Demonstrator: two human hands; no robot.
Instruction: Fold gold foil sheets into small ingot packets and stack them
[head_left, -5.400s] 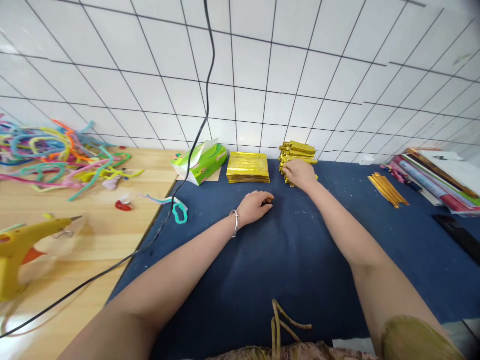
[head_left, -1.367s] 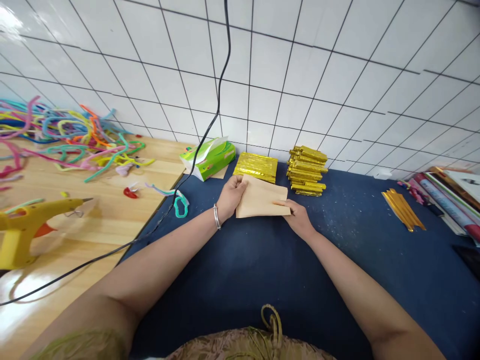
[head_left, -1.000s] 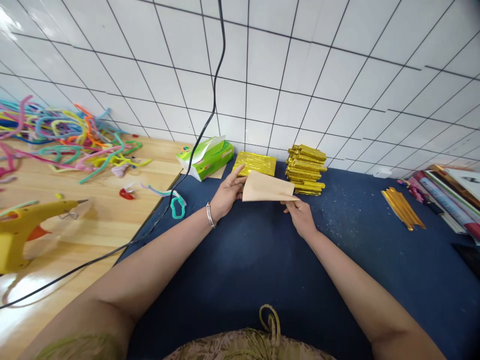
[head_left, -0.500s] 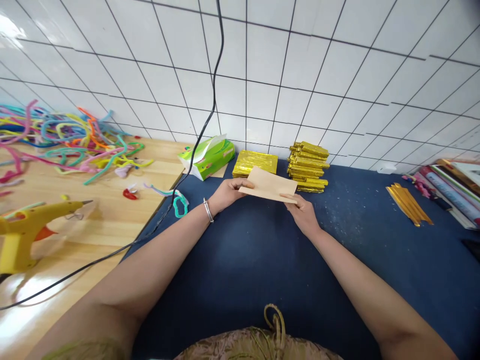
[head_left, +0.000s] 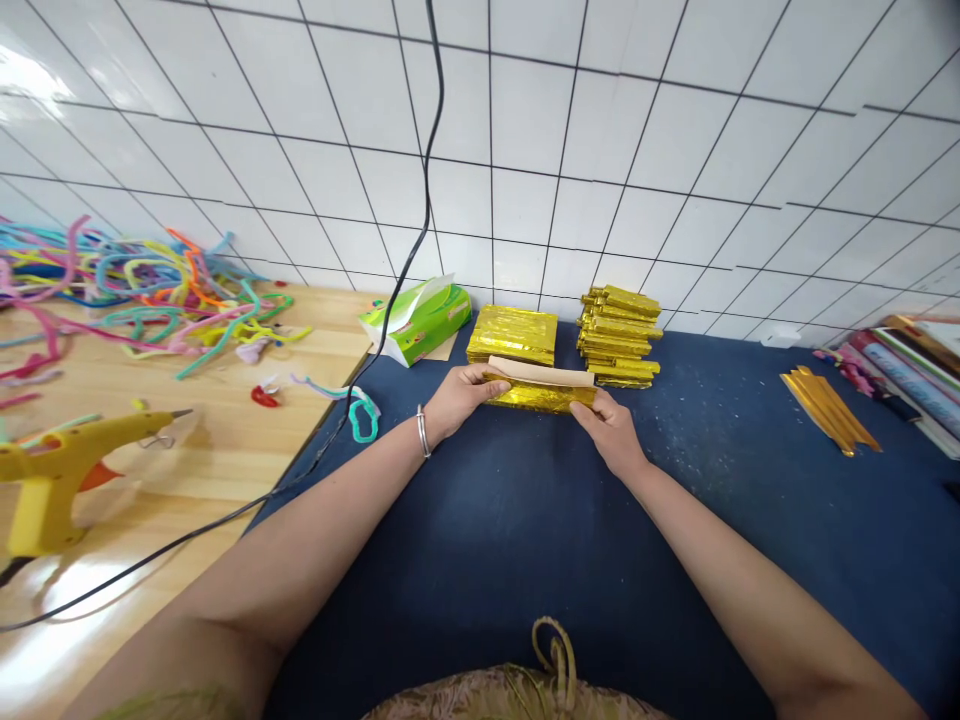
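Observation:
Between both hands is a sheet of gold foil paper [head_left: 541,395], its gold side facing me along the near part and its plain tan back showing as a strip at the far edge. My left hand [head_left: 466,398] pinches the left end, thumb on top. My right hand [head_left: 606,425] grips the right end the same way. Just beyond it lies a flat stack of gold foil sheets [head_left: 514,332]. To the right of that stack is a pile of folded gold foil strips [head_left: 617,335].
A green tissue pack [head_left: 427,318] stands behind my left hand. On the wooden table [head_left: 225,440] lie a yellow glue gun [head_left: 82,460] and tangled pipe cleaners [head_left: 142,280]. A black cable [head_left: 431,150] hangs down. Folded gold paper [head_left: 829,410] and books [head_left: 915,380] lie right.
The sheet has turned from showing its flat tan back to showing its gold side, with a tan strip at the far edge. Both hands have come slightly lower and still hold it.

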